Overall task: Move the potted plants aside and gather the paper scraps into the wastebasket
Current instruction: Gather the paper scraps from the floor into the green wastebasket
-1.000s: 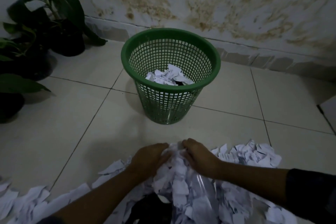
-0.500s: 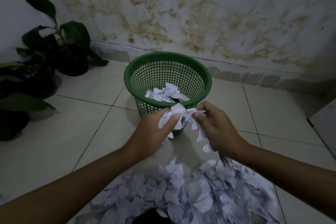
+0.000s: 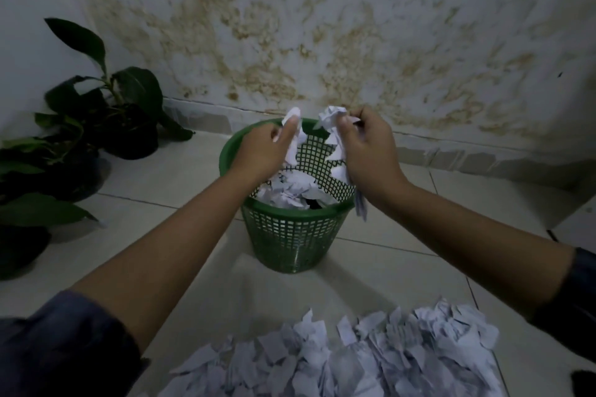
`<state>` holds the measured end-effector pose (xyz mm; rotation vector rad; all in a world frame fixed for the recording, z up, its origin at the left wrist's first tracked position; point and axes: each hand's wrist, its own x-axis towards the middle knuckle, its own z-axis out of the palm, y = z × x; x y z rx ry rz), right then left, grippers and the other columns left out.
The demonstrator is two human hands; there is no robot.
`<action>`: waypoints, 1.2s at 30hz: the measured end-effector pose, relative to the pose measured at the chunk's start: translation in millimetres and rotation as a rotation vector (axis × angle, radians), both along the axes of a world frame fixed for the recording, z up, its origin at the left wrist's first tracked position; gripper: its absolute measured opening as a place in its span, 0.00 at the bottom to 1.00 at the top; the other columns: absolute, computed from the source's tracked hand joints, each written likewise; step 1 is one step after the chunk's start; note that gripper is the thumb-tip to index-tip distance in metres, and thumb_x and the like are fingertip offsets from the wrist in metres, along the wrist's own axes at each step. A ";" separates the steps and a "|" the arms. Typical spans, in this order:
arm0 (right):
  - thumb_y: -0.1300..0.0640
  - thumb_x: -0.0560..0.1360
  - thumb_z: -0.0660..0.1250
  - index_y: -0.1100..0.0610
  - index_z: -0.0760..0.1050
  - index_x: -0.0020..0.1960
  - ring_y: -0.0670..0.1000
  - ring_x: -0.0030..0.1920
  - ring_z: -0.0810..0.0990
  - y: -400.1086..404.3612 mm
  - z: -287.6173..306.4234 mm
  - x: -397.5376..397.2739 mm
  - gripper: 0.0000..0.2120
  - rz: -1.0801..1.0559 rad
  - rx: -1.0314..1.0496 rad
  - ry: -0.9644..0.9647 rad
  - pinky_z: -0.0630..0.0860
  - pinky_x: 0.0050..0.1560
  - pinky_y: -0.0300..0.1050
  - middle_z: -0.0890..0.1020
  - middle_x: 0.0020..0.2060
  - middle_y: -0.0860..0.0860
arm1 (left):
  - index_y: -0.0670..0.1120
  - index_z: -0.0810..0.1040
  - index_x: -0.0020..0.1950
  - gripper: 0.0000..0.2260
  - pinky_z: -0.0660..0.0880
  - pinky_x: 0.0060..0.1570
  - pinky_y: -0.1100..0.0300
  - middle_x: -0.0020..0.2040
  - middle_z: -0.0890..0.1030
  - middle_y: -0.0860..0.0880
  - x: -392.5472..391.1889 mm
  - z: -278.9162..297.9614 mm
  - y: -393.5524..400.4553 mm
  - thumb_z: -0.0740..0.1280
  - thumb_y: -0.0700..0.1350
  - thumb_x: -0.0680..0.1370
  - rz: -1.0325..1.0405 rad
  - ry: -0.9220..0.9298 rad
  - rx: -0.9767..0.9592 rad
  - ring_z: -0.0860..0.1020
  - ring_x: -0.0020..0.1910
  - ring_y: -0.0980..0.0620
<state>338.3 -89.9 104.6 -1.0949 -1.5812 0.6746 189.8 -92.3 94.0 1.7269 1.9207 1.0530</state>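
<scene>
A green mesh wastebasket [image 3: 292, 235] stands on the tiled floor near the wall, with white paper scraps [image 3: 290, 192] lying inside. Both hands hover over its rim. My left hand [image 3: 263, 151] grips a few white scraps that stick up past its thumb and hang down. My right hand [image 3: 367, 151] holds a crumpled bunch of scraps, with some dangling over the basket's right edge. A large heap of paper scraps [image 3: 348, 361] lies on the floor close to me. Dark potted plants [image 3: 96, 113] stand at the left by the wall.
A stained wall [image 3: 322, 42] rises right behind the basket. More dark pots with leaves [image 3: 29, 203] line the left edge. Bare floor tiles [image 3: 419, 219] stretch to the right of the basket and between the basket and the heap.
Both hands lifted a bunch of scraps from the floor heap and carried it forward and up over the basket. The hands have now parted, each keeping some scraps.
</scene>
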 end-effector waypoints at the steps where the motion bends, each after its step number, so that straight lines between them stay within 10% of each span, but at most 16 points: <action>1: 0.56 0.80 0.59 0.57 0.68 0.41 0.54 0.36 0.74 5.9 1.2 -4.7 0.09 -0.023 0.004 0.012 0.71 0.37 0.47 0.75 0.36 0.55 | 0.47 0.72 0.39 0.24 0.62 0.30 0.63 0.31 0.69 0.52 -1.3 -1.0 3.7 0.47 0.60 0.81 -0.003 0.027 -0.104 0.67 0.30 0.56; 9: 0.51 0.80 0.57 0.59 0.70 0.48 0.49 0.40 0.72 46.1 -4.3 -22.9 0.11 0.062 -0.188 -0.177 0.68 0.43 0.45 0.74 0.40 0.51 | 0.42 0.80 0.52 0.26 0.66 0.63 0.47 0.49 0.80 0.43 -27.9 -14.3 2.0 0.46 0.55 0.82 0.145 0.144 0.012 0.76 0.51 0.43; 16: 0.53 0.78 0.63 0.54 0.78 0.58 0.51 0.57 0.75 65.0 -27.7 31.1 0.12 0.097 -0.184 -0.644 0.72 0.59 0.48 0.78 0.59 0.51 | 0.46 0.82 0.49 0.19 0.72 0.43 0.57 0.47 0.83 0.45 -40.6 -40.7 -3.8 0.55 0.55 0.80 0.093 0.196 0.047 0.78 0.44 0.46; 36: 0.56 0.74 0.69 0.53 0.76 0.55 0.54 0.60 0.73 76.1 -44.8 26.4 0.10 0.086 -0.135 -0.606 0.70 0.57 0.46 0.74 0.61 0.52 | 0.57 0.83 0.50 0.20 0.67 0.47 0.63 0.53 0.82 0.56 -47.1 -43.9 -4.1 0.60 0.68 0.72 0.072 0.211 -0.035 0.77 0.53 0.56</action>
